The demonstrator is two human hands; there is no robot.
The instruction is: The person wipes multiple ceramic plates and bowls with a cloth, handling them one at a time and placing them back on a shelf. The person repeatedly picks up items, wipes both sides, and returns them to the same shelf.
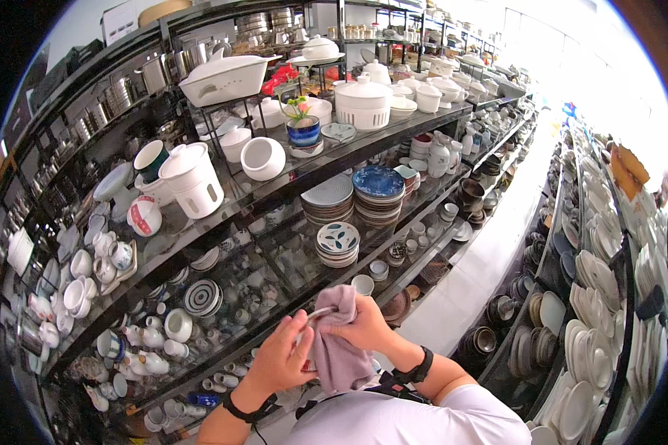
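Note:
A mauve cloth (342,356) hangs from my right hand (364,325), which pinches it around the edge of a dish (322,313). Only the pale rim and a bit of the dish show; the cloth and my fingers hide its shape. My left hand (283,347) supports the dish from the other side, fingers raised along it. Just beyond my hands, on a lower shelf, stand a small white cup (362,285) and a stack of plates with a leaf pattern on top (338,238).
A dark shelf (245,208) with white lidded pots (363,103), a blue flowerpot (303,132) and a blue-topped plate stack (379,182) runs across in front. More racks of white plates (587,345) line the right, past a pale tiled aisle (479,272).

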